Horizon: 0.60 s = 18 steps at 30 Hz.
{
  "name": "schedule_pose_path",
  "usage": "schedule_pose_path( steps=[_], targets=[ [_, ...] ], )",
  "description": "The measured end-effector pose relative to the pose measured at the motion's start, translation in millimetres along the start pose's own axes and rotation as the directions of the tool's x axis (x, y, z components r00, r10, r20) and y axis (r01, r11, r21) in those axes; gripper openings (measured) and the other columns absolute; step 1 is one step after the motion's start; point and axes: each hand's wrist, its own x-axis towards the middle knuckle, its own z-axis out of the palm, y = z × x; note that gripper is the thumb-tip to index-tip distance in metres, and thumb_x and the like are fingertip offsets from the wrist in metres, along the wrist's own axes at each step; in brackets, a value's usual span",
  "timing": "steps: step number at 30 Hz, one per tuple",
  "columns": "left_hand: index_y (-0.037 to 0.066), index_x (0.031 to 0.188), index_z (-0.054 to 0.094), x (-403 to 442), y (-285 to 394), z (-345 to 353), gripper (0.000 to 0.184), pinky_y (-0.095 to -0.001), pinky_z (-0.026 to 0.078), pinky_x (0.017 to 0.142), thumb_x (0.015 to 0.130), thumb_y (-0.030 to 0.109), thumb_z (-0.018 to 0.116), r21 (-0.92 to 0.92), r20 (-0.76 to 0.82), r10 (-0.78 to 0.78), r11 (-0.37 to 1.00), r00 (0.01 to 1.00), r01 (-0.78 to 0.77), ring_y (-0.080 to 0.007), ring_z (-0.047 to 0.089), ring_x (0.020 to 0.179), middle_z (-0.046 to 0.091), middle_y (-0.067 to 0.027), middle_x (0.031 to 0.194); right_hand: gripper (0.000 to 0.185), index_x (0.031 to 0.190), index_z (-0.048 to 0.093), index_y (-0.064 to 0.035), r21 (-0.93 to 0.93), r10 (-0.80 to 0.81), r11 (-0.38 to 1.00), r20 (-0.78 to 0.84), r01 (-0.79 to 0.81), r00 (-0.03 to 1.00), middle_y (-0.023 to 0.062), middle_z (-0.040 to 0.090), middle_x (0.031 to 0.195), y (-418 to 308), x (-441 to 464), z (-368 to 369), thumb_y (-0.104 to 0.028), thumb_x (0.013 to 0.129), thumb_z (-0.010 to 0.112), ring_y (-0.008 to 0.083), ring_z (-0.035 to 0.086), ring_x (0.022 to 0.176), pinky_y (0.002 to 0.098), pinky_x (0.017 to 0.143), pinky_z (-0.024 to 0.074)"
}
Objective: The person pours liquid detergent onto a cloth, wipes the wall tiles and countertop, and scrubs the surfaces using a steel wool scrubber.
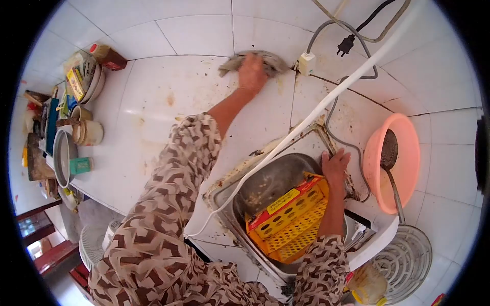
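Observation:
My left hand [252,74] is stretched far forward, its fingers closed over a crumpled grey-brown cloth [275,62] pressed on the stained white tiles near the wall. My right hand [335,166] rests on the back right corner of the metal sink [263,186], fingers spread and holding nothing. Below its wrist, a yellow perforated box with a red edge and a label [288,217] stands tilted inside the sink. My right forearm covers part of this box.
A white hose [316,115] runs diagonally over the sink. A grey cable leads from a white socket [307,64], near a black plug [346,45]. At right are a pink basin [376,163] with a ladle [389,150] and a round rack [408,255]. Containers [92,133] crowd the left edge.

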Motion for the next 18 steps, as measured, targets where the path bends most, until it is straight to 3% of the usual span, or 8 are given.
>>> schedule_pose_path(
  steps=[1,9,10,12,14,15,16,18],
  targets=[
    [0.000,0.096,0.053,-4,14,5,0.037,-0.0496,0.046,0.083,0.061,0.005,0.065,-0.092,-0.024,0.111,0.989,0.994,-0.112,-0.0437,0.051,0.099,0.051,-0.0237,0.104,0.085,0.150,0.011,-0.0032,0.009,-0.013,1.000,-0.015,0.014,1.000,0.0265,0.003,0.153,4,4,6,-0.056,0.092,0.046,0.0418,0.010,0.142,0.0606,0.105,0.0256],
    [0.000,0.106,0.060,-32,77,-41,0.043,-0.0452,0.046,0.087,0.077,0.030,0.071,-0.138,0.697,0.113,0.990,0.708,-0.022,-0.0374,0.055,0.102,0.054,-0.0218,0.109,0.091,0.148,0.014,0.0020,0.052,-0.012,0.999,0.019,0.011,1.000,0.0292,0.002,0.153,4,8,2,-0.058,0.089,0.049,0.0414,0.006,0.143,0.0527,0.112,0.0171],
    [0.000,0.105,0.060,-36,77,-53,0.041,-0.0436,0.047,0.086,0.078,0.028,0.071,-0.201,0.731,0.036,0.966,0.681,0.164,-0.0351,0.056,0.101,0.055,-0.0196,0.107,0.091,0.148,0.014,0.0018,0.050,0.012,0.999,0.044,-0.015,0.999,0.0287,0.002,0.153,-3,4,-7,-0.057,0.089,0.049,0.0412,0.006,0.143,0.0504,0.113,0.0162],
    [0.000,0.104,0.060,-47,73,-74,0.036,-0.0403,0.047,0.086,0.079,0.024,0.071,-0.297,0.807,-0.077,0.804,0.586,0.515,-0.0307,0.057,0.099,0.058,-0.0154,0.104,0.092,0.148,0.014,0.0021,0.051,0.039,0.998,0.130,-0.046,0.991,0.0279,0.004,0.154,-5,7,-13,-0.057,0.088,0.050,0.0407,0.006,0.143,0.0477,0.114,0.0158],
    [0.002,0.102,0.061,-62,66,-76,0.028,-0.0353,0.047,0.084,0.080,0.018,0.070,-0.477,0.833,-0.065,0.418,0.549,0.773,-0.0238,0.057,0.095,0.059,-0.0095,0.100,0.094,0.148,0.014,0.0030,0.068,0.041,0.996,0.242,-0.059,0.969,0.0274,0.007,0.153,8,39,-7,-0.059,0.087,0.051,0.0402,0.005,0.143,0.0469,0.114,0.0168],
    [0.002,0.101,0.062,-64,65,-77,0.025,-0.0329,0.047,0.083,0.081,0.014,0.070,-0.516,0.846,-0.044,0.180,0.531,0.837,-0.0203,0.057,0.092,0.059,-0.0065,0.098,0.092,0.148,0.015,0.0029,0.073,-0.016,0.997,0.085,0.010,0.996,0.0257,0.010,0.154,-13,24,-19,-0.053,0.086,0.055,0.0393,0.009,0.143,0.0455,0.114,0.0178],
    [0.003,0.101,0.062,-62,69,-83,0.023,-0.0308,0.047,0.083,0.081,0.012,0.069,-0.505,0.861,0.033,0.188,0.508,0.842,-0.0177,0.056,0.090,0.059,-0.0045,0.096,0.091,0.148,0.015,0.0028,0.065,-0.073,0.995,-0.069,0.077,0.995,0.0240,0.013,0.154,-43,-1,-30,-0.048,0.085,0.060,0.0383,0.012,0.142,0.0441,0.114,0.0188],
    [0.004,0.102,0.061,-57,79,-98,0.021,-0.0267,0.046,0.081,0.083,0.009,0.068,-0.473,0.879,0.182,0.216,0.440,0.854,-0.0125,0.054,0.086,0.058,-0.0005,0.091,0.087,0.147,0.019,0.0014,0.619,-0.321,0.742,-0.008,0.257,0.947,0.0210,0.021,0.152,-80,-16,-36,-0.030,0.082,0.067,0.0350,0.023,0.139,0.0426,0.111,0.0249]
  ],
)
